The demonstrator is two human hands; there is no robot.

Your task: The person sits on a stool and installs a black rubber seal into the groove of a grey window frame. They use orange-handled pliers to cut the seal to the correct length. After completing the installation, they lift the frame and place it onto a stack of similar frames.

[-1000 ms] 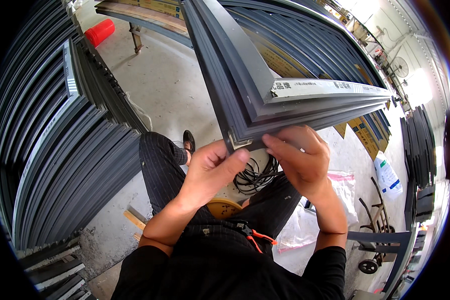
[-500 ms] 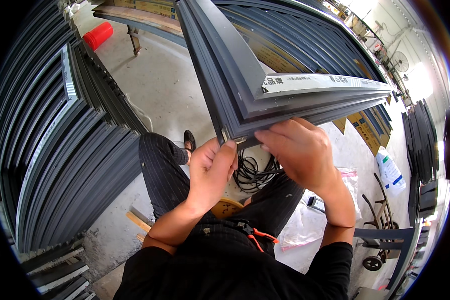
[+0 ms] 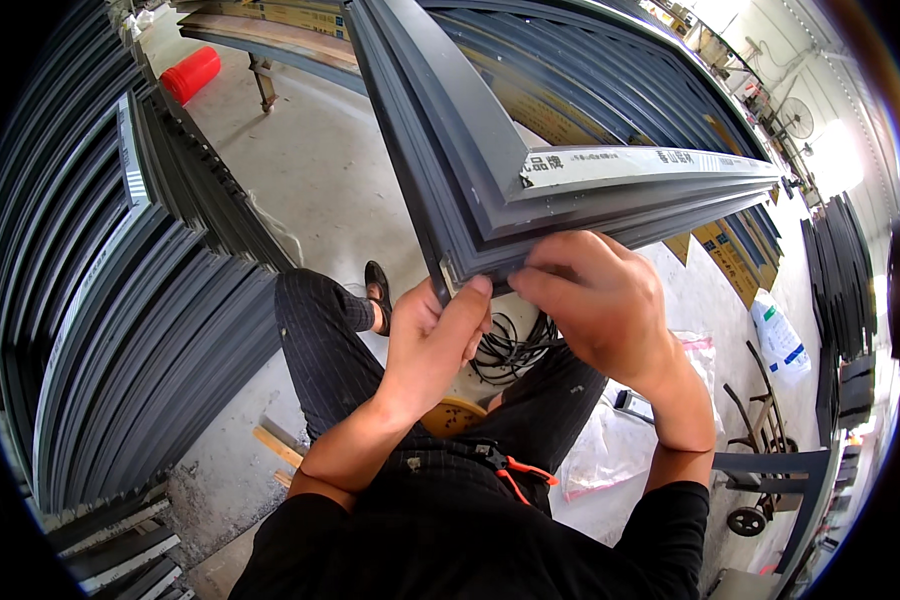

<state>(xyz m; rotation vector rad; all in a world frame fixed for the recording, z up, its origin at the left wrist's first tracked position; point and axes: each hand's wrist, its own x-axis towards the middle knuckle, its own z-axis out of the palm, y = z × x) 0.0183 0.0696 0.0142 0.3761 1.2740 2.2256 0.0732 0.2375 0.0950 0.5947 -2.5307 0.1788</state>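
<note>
By the left hand, the near corner of a stack of dark grey frames is being gripped: the thumb is being pressed at the front edge, and the bent fingers are being placed around the side. By the right hand, the lower front edge of the same stack is being touched, near the left thumb. Its fingers are being bent toward its thumb, but whether something small is being pinched there cannot be told, because the tips are partly hidden. The frames are being seen in the upper middle of the view, with the corner pointing toward the person. On the top frame, a white printed strip is being carried.

Under the hands, a coil of black cable is being seen. Nearer to the body, a round yellow object is being partly covered by the legs, and pliers with orange handles are being shown at the waist. On the left, many dark frames are being stored close together. Farther away, a red bucket is being shown near a table, and on the right a hand truck is being seen.
</note>
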